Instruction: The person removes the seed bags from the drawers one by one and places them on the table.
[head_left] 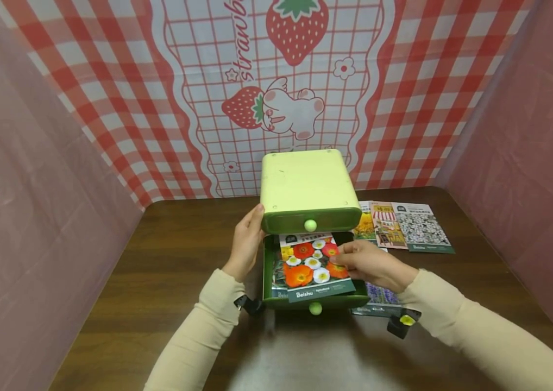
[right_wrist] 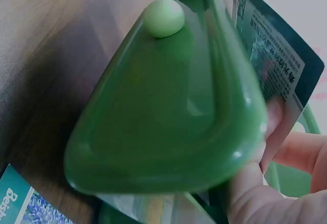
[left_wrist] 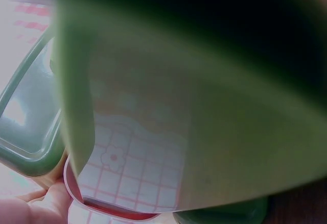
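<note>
A small green two-drawer box point(head_left: 308, 179) stands on the table, its lower drawer point(head_left: 268, 271) pulled out towards me. My right hand point(head_left: 371, 263) pinches the right edge of a seed packet point(head_left: 310, 266) printed with red, orange and white poppies. That packet lies tilted over the drawer's front rim, on top of another packet point(head_left: 278, 282) inside. In the right wrist view, thumb and fingers grip the packet point(right_wrist: 271, 55) beside the green drawer front point(right_wrist: 168, 112). My left hand point(head_left: 247, 241) holds the box's left side near its front corner.
Right of the box lie several packets, among them a white-flower packet point(head_left: 423, 228), a pink illustrated one point(head_left: 388, 224) and a yellow-flower one point(head_left: 365, 225). A lavender packet point(head_left: 379, 304) lies under my right wrist. A checked cloth point(head_left: 276, 98) hangs behind, pink curtains at the sides.
</note>
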Motion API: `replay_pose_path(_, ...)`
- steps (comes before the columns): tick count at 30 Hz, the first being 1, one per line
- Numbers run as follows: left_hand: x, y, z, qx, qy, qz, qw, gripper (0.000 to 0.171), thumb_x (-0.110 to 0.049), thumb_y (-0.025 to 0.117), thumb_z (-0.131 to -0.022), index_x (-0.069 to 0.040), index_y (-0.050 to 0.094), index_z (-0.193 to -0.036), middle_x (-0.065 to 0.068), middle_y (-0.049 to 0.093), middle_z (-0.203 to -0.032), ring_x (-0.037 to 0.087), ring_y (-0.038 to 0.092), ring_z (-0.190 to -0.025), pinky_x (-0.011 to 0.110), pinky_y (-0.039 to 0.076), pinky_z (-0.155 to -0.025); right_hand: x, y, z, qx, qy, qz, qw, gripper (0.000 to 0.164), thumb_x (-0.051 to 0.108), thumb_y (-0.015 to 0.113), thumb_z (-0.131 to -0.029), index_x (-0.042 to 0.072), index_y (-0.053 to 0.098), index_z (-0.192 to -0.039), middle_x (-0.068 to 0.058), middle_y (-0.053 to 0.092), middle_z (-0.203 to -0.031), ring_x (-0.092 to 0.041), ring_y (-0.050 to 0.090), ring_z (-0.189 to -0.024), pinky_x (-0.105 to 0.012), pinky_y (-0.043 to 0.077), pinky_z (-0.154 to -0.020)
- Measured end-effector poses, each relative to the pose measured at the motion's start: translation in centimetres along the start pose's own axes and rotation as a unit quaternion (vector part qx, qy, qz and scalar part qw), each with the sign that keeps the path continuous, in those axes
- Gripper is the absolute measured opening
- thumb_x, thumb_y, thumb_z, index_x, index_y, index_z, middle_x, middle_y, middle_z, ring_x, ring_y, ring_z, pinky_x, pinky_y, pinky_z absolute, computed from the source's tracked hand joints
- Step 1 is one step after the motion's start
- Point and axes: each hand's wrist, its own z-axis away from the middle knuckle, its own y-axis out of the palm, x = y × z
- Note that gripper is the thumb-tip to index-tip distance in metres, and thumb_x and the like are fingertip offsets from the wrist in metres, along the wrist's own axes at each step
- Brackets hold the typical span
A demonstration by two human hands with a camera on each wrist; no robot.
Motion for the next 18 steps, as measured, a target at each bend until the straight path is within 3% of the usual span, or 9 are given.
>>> replay_pose_path(8, -0.1, 0.1, 0.0, -0.005, -0.002, -0.004, 1.0000, 0.057, -0.039, 0.045, -0.104, -0.001, 0.042, -0.147, 0.014, 0.040, -0.154, 0.027, 0.040, -0.142, 0.044, 0.036, -0.118, -0.6, -1.5, 1.8, -0.014, 0.022, 0.008, 1.000, 0.018, 0.023, 0.067, -0.093, 0.006, 0.063, -0.092, 0.003, 0.060, -0.076, -0.007, 0.051, -0.064, -0.017, 0.047, -0.055)
replay_pose_path(13, -0.2, 0.2, 0.2, -0.006, -0.003, -0.001, 1.0000, 0.057, -0.038, 0.045, -0.104, -0.001, 0.042, -0.147, 0.014, 0.041, -0.154, 0.027, 0.040, -0.141, 0.044, 0.036, -0.117, -1.1, -2.6, 2.9, -0.006, 0.028, 0.014, 0.999, 0.024, 0.023, 0.066, -0.094, 0.001, 0.065, -0.102, 0.001, 0.065, -0.081, -0.009, 0.058, -0.068, -0.017, 0.053, -0.058)
replay_pose_path(18, -0.3, 0.1, 0.2, -0.006, -0.004, -0.003, 1.0000, 0.058, -0.039, 0.046, -0.104, -0.002, 0.041, -0.147, 0.012, 0.039, -0.155, 0.026, 0.037, -0.143, 0.044, 0.034, -0.119, -1.6, -3.8, 4.1, 0.015, 0.020, 0.031, 0.999, 0.038, 0.024, 0.062, -0.096, -0.007, 0.059, -0.119, -0.003, 0.071, -0.092, -0.014, 0.068, -0.078, -0.026, 0.060, -0.068)
